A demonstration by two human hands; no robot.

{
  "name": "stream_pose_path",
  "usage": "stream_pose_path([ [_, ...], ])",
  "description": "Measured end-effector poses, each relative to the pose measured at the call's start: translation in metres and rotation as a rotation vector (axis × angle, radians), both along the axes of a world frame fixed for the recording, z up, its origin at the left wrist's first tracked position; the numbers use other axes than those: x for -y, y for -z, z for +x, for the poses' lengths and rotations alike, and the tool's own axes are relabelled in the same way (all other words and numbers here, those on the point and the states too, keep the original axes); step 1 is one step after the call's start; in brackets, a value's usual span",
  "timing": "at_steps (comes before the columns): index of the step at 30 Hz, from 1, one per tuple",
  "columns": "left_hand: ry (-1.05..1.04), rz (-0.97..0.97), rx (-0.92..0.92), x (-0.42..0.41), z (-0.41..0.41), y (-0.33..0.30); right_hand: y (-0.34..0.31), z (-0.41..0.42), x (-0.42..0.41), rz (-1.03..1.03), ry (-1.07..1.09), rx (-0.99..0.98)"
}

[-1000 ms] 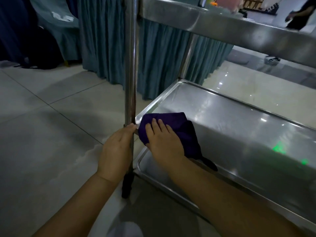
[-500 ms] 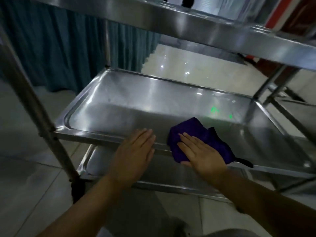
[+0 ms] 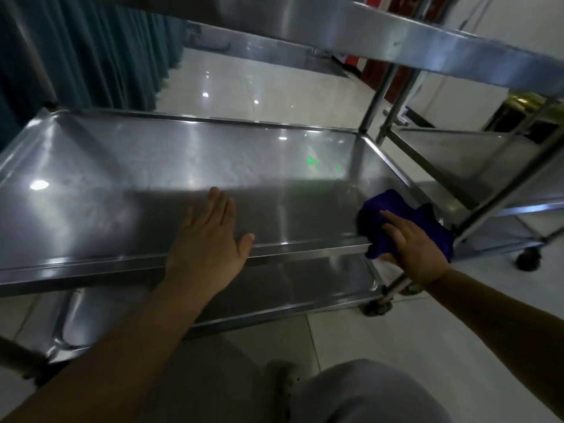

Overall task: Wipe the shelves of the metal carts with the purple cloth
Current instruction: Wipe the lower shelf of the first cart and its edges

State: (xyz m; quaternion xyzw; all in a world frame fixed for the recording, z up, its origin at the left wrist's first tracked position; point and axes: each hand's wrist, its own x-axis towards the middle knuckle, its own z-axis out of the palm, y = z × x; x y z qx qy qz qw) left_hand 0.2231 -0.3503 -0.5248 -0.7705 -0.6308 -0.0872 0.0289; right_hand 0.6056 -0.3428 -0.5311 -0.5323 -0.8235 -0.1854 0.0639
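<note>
Purple cloth [image 3: 406, 219] sits bunched at the right front corner of my cart's middle shelf [image 3: 152, 178]. From left, my left hand [image 3: 210, 236] lies flat on the steel; my right hand [image 3: 412, 242] presses the cloth. No writing shows.

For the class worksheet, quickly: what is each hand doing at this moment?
Left hand: open, fingers straight, resting flat on the middle steel cart shelf.
Right hand: fingers fairly straight, pressing the crumpled purple cloth at the shelf's near right corner.
</note>
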Motion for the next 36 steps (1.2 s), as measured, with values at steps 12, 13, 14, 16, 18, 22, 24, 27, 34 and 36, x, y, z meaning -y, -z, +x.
stream_pose_path([
  [12, 0.013, 0.056, -0.012, -0.009, -0.008, 0.001, 0.028, -0.140, 0.002, 0.084, -0.150, -0.069],
  [13, 0.014, 0.064, -0.014, -0.010, -0.008, 0.002, 0.025, -0.128, 0.000, 0.063, -0.158, -0.053],
  [14, 0.012, 0.067, -0.013, -0.012, -0.008, 0.002, 0.022, -0.113, -0.001, 0.041, -0.150, -0.044],
  [16, 0.012, 0.058, -0.015, -0.015, -0.009, 0.007, 0.018, -0.075, -0.003, -0.006, -0.087, -0.063],
  [18, 0.009, 0.077, -0.019, -0.019, -0.012, 0.011, 0.010, -0.031, -0.001, -0.100, 0.057, -0.084],
  [22, 0.005, 0.079, -0.001, -0.018, -0.012, 0.015, -0.017, 0.035, 0.003, -0.247, 0.257, -0.129],
  [24, 0.005, 0.091, -0.005, -0.016, -0.010, 0.013, -0.026, 0.038, 0.001, -0.259, 0.310, -0.188],
  [27, -0.004, 0.097, -0.016, -0.015, -0.009, 0.009, -0.028, 0.016, -0.007, -0.303, 0.338, -0.238],
  [34, -0.034, 0.050, -0.055, -0.014, -0.008, 0.006, -0.027, -0.119, -0.048, -0.455, 0.092, -0.100],
  [36, -0.055, 0.041, -0.044, -0.013, -0.007, 0.003, -0.024, -0.170, -0.060, -0.474, -0.002, -0.069],
])
